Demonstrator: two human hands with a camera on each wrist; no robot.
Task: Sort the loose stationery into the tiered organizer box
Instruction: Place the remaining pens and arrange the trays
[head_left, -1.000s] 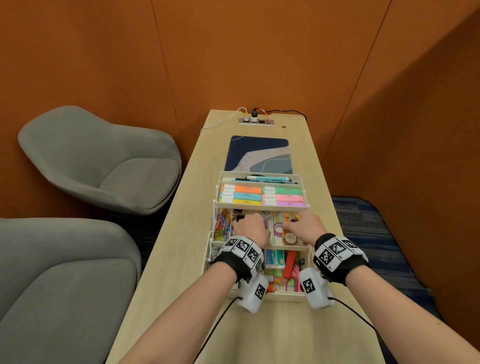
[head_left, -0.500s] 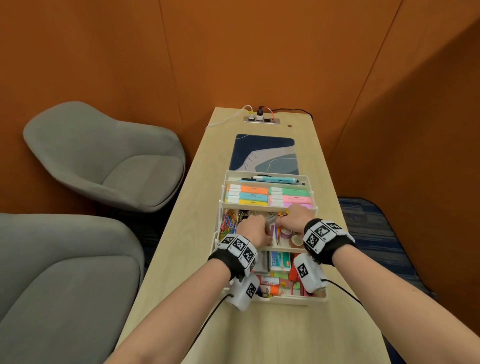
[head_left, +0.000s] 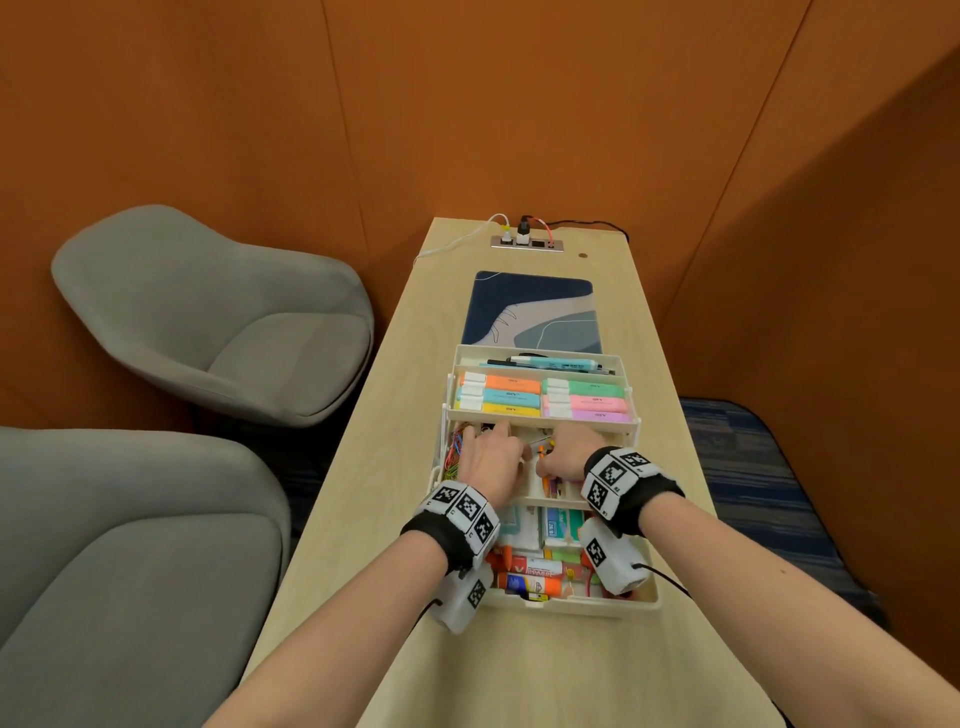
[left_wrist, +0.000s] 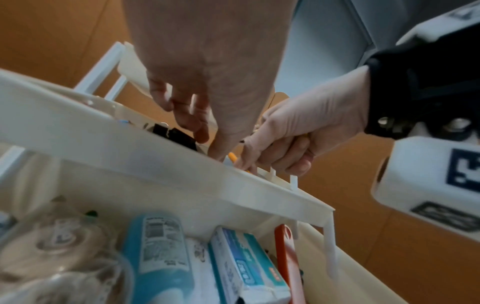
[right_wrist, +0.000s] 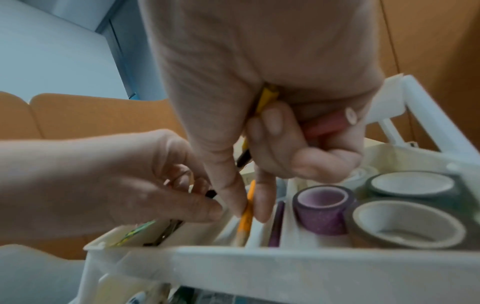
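Note:
The white tiered organizer box (head_left: 540, 605) stands open on the table, and both hands are over its middle tier (right_wrist: 285, 259). My right hand (right_wrist: 250, 214) pinches an orange pencil (right_wrist: 245, 226) between thumb and forefinger, with its tip down in a narrow slot. Its curled fingers also hold a yellow pencil (right_wrist: 267, 98) and a reddish one (right_wrist: 327, 123). My left hand (head_left: 498, 441) reaches into the compartment beside it, above black binder clips (left_wrist: 174, 132). A thin dark-tipped thing shows by its thumb; I cannot tell whether it is held.
Tape rolls (right_wrist: 405, 224) fill the middle tier's right compartment and coloured paper clips (head_left: 456, 452) its left end. Highlighters (head_left: 543, 397) line the upper tier. Glue sticks and boxes (head_left: 530, 574) lie in the bottom tier. A mouse pad (head_left: 532, 312) lies beyond; grey chairs (head_left: 223, 322) stand left.
My right hand has moved left from the tape compartment to the narrow slot by the divider. My left hand has stretched its forefinger farther forward.

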